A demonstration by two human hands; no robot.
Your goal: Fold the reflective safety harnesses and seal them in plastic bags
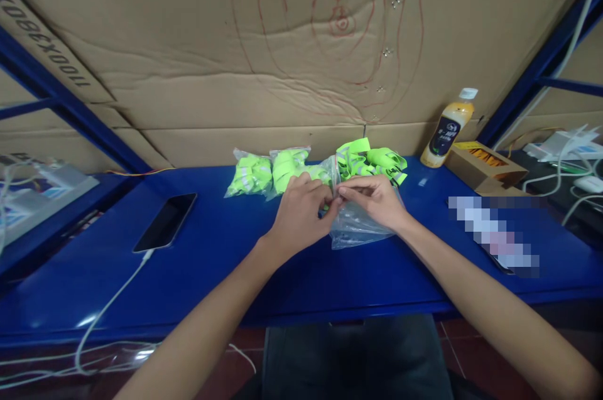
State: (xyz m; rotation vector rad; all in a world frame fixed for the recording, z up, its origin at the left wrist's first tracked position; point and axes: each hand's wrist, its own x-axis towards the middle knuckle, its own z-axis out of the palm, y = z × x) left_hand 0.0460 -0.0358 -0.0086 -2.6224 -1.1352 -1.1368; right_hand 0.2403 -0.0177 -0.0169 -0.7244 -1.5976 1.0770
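My left hand (pixel 304 211) is closed on the edge of a transparent plastic bag (pixel 360 227) near the middle of the blue table. My right hand (pixel 374 196) pinches the same edge from the other side, fingertips almost meeting the left ones. Neon-green material with the bag's film shows behind my left hand; whether it lies inside this bag I cannot tell. Two filled bags of neon-green reflective straps, a left one (pixel 249 175) and a right one (pixel 288 167), sit behind and left of my hands. Loose neon-green straps (pixel 372 160) lie just behind my right hand.
A phone (pixel 166 222) on a white cable lies at left. At right stand a drink bottle (pixel 446 130) and an open cardboard box (pixel 485 167), with a blurred-out flat object (pixel 492 233) in front. Cardboard panels (pixel 188 42) back the table; blue frame posts flank it.
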